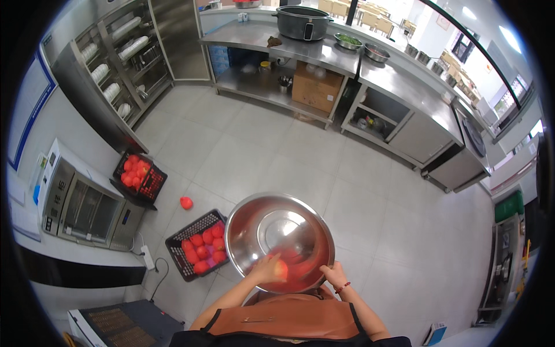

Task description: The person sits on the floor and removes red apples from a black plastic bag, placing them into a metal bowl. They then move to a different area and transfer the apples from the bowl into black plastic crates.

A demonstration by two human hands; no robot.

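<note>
A wide stainless steel basin (pixel 277 204) is right in front of me, tilted so that I look into its shiny inside. Its rim is gripped at the right by my right hand (pixel 336 275), which has a beaded bracelet at the wrist. Inside the basin, near its front wall, my left hand (pixel 265 270) is closed around a red and yellow round fruit (pixel 281 271). Red reflections tint the basin wall. Just left of the basin, a black plastic crate (pixel 177 260) holds several red fruits (pixel 202 251), and the basin overlaps its right edge.
One red fruit (pixel 186 203) lies on the tiled floor. Behind it, another black crate (pixel 154 184) of fruit stands by a glass-fronted cabinet (pixel 89 208). A power strip (pixel 148 257) and cable are at the left. Steel counters (pixel 251 37) line the back, beside an open dish cabinet (pixel 112 65).
</note>
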